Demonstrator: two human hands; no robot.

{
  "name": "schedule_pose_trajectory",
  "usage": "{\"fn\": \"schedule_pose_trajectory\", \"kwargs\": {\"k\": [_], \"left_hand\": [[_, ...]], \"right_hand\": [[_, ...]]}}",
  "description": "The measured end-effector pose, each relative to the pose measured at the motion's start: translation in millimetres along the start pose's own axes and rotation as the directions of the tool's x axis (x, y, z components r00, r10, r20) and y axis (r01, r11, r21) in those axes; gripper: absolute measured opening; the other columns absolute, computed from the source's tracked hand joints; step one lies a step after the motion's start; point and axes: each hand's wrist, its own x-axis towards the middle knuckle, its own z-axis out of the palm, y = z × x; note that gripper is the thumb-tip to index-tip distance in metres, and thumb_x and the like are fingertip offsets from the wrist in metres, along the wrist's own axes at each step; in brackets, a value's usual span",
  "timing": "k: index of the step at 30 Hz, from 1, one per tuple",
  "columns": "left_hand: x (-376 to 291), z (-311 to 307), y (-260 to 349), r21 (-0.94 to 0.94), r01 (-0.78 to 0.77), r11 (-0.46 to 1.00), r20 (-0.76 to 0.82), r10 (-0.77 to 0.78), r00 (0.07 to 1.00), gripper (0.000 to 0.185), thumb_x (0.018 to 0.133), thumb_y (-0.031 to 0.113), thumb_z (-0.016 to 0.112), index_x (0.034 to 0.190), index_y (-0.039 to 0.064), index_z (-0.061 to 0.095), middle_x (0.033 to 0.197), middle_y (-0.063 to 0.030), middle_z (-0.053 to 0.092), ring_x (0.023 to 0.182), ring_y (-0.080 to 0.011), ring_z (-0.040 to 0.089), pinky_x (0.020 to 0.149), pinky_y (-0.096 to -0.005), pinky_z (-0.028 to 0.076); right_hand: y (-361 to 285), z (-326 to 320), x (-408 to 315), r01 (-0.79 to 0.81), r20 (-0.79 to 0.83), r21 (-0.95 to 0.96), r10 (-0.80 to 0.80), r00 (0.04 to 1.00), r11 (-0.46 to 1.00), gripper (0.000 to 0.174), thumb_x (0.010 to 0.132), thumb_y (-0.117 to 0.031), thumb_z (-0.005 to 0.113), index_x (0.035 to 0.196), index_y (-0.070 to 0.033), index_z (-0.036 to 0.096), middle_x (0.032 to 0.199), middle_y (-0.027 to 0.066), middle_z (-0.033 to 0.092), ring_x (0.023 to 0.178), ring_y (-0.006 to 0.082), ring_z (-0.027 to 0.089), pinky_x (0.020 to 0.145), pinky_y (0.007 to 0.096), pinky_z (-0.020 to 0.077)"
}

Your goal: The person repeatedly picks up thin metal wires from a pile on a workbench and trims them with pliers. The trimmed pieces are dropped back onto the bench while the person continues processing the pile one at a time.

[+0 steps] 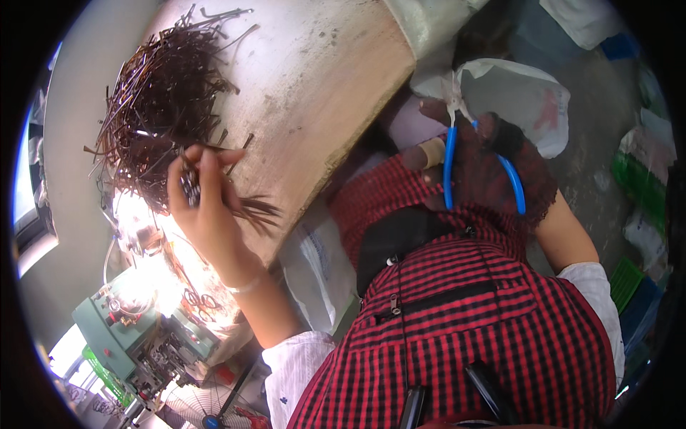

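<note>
My left hand (206,193) is at the near edge of a tangled heap of thin dark strips (161,91) on the worktable (321,96). Its fingers are curled around a small bundle of dark strips (260,209), whose ends stick out towards the table's edge; a shiny dark part shows between the fingers. My right hand (477,161), in a dark fingerless glove with tan tape on one finger, holds pliers or nippers with blue handles (450,166). Their jaws point away from me, beyond the table's edge and over a white plastic bag (514,91).
A green machine (123,332) stands at the lower left under a bright lamp, with a wire-guarded fan (211,421) beside it. The table's edge runs diagonally between my hands. Green baskets (626,284) and plastic bags lie at the right.
</note>
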Motion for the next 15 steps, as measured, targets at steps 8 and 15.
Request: {"fn": "schedule_pose_trajectory", "kwargs": {"k": [8,15], "left_hand": [[-90.2,41.2,12.3,-0.53,0.431,0.731,0.367,-0.26,0.893,0.03,0.094,0.009,0.072,0.115,-0.005,0.058,0.075,-0.0119,0.066,0.048,-0.0097,0.048,0.047,-0.0218,0.034],[-97.9,28.6,30.4,-0.458,0.445,0.77,0.467,-0.217,0.857,0.017,0.094,0.004,0.071,0.101,-0.002,0.056,0.077,-0.0116,0.062,0.052,-0.013,0.053,0.05,-0.0246,0.039]], "right_hand": [[-35.7,45.5,21.0,-0.011,-0.068,-0.832,-0.081,0.994,0.555,0.063,0.082,-0.036,0.085,0.14,-0.02,0.067,0.112,0.0096,0.073,0.099,0.0264,0.071,0.084,0.0357,0.0567],[-50.6,45.0,23.1,0.203,0.13,-0.966,-0.377,0.917,0.159,0.072,0.075,-0.029,0.086,0.143,-0.021,0.064,0.106,0.013,0.071,0.101,0.0356,0.067,0.088,0.0474,0.0535]]}}
